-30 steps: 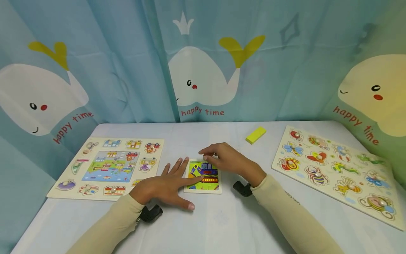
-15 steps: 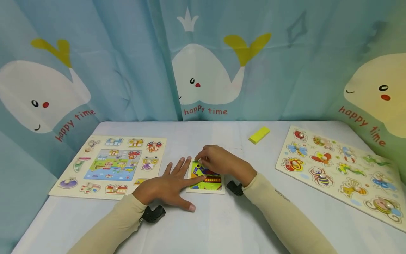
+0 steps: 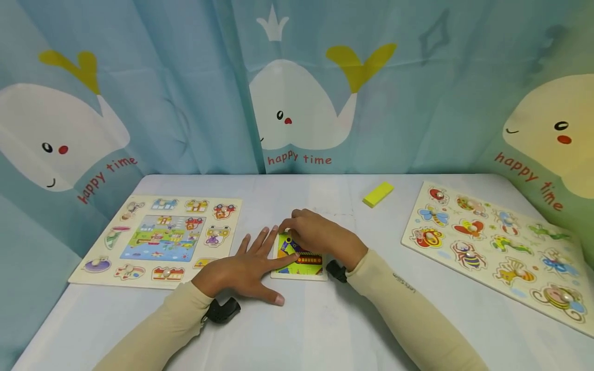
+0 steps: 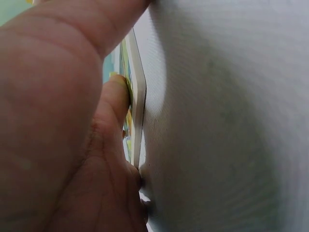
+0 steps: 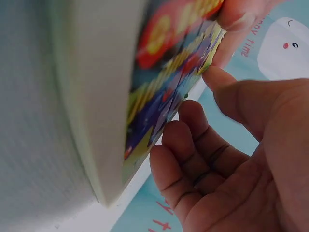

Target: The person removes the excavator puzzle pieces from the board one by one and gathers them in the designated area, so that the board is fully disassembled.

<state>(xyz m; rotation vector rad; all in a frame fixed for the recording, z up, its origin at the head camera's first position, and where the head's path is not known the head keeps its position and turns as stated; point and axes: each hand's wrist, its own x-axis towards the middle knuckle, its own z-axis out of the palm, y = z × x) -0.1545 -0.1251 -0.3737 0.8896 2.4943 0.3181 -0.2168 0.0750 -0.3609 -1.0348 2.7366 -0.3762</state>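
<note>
Square puzzle, brightly printed, lies flat on the table in front of you, partly under both hands. Your left hand is spread wide, its index finger laid over the puzzle's left side. Your right hand arches over the far side, fingers curled in at the far-left corner; whether they pinch a piece cannot be told.

To work that corner well, let the left index finger bear down lightly so the puzzle cannot slide, and press with the right fingertips straight down and evenly; a sideways push would probably make a piece ride up. Raise your right knuckles a little to see the surface they cover.

Behind, the curtain says "happy time" in red three times. Small lettering on your right sleeve seems to read "Let's Slim". No brand is legible on the puzzle.
</note>
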